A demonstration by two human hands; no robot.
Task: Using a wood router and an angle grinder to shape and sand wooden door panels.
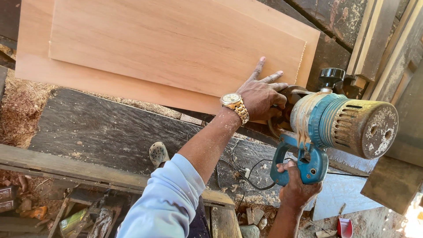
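The blue-bodied electric circular saw point(328, 123), with a dusty round motor housing and a black knob on top, sits at the right end of two stacked pale orange plywood boards point(176, 48), its guard just beside the lower board's edge. The right hand point(296, 187) is closed around the saw's blue handle from below. The left hand point(261, 93), wearing a gold wristwatch point(235, 105), lies flat with fingers spread on the boards, touching the upper one near its ragged right end, beside the saw. The boards rest on a dark, sawdust-strewn wooden counter point(105, 128). A black cable point(240, 174) loops under the arms. A red scoop point(344, 228) lies on the ground below.
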